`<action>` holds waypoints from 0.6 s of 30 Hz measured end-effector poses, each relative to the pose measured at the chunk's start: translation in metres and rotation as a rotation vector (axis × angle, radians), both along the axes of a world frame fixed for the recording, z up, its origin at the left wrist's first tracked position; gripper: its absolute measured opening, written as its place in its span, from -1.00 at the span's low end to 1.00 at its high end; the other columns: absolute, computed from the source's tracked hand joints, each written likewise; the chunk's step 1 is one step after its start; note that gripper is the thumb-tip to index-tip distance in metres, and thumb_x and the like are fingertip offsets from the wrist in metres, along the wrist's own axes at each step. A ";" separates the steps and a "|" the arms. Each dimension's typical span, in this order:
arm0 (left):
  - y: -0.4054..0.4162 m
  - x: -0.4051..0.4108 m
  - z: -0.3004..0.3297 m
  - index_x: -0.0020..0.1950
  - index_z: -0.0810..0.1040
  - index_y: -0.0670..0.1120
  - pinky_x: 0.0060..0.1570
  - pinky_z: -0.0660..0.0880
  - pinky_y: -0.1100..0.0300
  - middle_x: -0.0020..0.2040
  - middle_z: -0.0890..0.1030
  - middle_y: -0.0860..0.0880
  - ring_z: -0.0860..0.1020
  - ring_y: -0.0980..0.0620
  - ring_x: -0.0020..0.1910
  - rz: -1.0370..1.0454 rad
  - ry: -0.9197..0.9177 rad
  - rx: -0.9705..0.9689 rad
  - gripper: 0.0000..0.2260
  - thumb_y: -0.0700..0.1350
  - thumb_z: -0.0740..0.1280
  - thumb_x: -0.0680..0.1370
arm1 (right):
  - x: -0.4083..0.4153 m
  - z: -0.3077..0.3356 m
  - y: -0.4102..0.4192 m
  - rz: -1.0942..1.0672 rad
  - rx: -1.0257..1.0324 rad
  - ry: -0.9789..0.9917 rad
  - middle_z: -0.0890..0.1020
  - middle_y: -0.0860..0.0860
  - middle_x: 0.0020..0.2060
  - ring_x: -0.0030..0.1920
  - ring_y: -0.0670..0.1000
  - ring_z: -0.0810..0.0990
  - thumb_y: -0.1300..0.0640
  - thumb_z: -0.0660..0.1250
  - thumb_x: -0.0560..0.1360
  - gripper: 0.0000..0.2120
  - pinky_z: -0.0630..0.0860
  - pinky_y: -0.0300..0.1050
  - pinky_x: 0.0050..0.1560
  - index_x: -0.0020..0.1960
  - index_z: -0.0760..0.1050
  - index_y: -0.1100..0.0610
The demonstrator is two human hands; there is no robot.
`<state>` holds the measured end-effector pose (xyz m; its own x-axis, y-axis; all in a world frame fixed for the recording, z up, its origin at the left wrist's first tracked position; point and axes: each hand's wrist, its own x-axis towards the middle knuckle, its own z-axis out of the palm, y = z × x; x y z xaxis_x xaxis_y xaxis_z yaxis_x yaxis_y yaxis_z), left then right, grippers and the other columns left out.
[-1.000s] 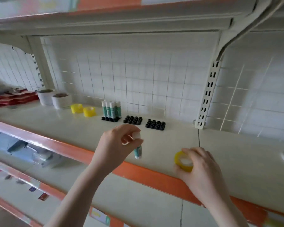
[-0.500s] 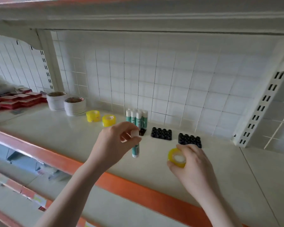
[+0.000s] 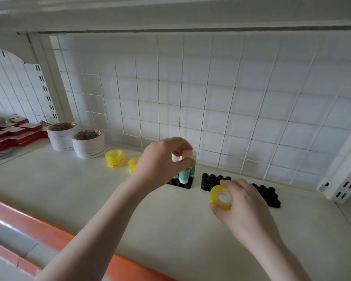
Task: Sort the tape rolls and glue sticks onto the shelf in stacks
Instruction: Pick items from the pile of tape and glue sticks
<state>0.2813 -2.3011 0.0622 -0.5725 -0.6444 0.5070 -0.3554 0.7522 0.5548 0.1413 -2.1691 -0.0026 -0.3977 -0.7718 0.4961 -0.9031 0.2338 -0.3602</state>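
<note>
Item 1: glue stick, white cap, teal body, upright. The left hand pinches it at the cap, fingers curled round the top; its foot is at or in a socket of the left black holder. Whether it is fully seated cannot be told.

Item 2: yellow tape roll, clear core. Held in the right hand, fingers wrapped round its rim, raised just above the shelf, in front of the middle holder.

Step in hand, as judged: placing the glue stick among its fellows. The next move calls for pressing it straight down, letting go without tipping the neighbours, then carrying the held roll left to the yellow rolls for stacking.

Containers:
- Left black holder: other glue sticks standing, mostly hidden by the hand; count unclear.
- Middle black holder: visible sockets hold nothing.
- Right black holder: visible sockets hold nothing; part is hidden by the right hand.

On the shelf, leftward: 2 yellow tape rolls, the second partly hidden; 2 stacks of white tape rolls; red boxes at the far left.
</note>
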 end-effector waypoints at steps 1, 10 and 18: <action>-0.005 -0.003 0.001 -0.10 0.59 0.02 -0.10 0.44 0.30 -0.22 0.60 0.17 0.52 0.24 -0.16 -0.019 -0.011 -0.002 -0.88 -0.08 0.44 0.40 | 0.001 -0.002 -0.003 -0.012 0.012 -0.001 0.53 -0.02 0.12 0.18 0.04 0.46 -0.01 0.45 0.37 -0.49 0.36 -0.17 0.13 0.28 0.49 0.11; -0.047 -0.026 -0.005 -0.10 0.58 -0.01 -0.11 0.31 0.45 -0.23 0.55 0.20 0.46 0.23 -0.14 -0.131 -0.056 -0.081 -0.88 -0.06 0.46 0.40 | -0.004 -0.009 -0.016 -0.104 0.061 0.009 0.49 -0.06 -0.01 0.08 0.02 0.48 -0.10 0.48 0.29 -0.51 0.35 -0.21 -0.03 0.16 0.54 0.07; -0.060 -0.035 -0.021 -0.10 0.58 0.00 -0.14 0.24 0.49 -0.26 0.51 0.24 0.39 0.32 -0.19 -0.150 -0.052 -0.119 -0.88 -0.04 0.45 0.41 | -0.009 -0.020 -0.016 -0.110 0.054 0.008 0.52 -0.06 -0.17 -0.13 0.05 0.55 -0.01 0.58 0.15 -0.54 0.37 -0.19 -0.16 0.00 0.60 0.10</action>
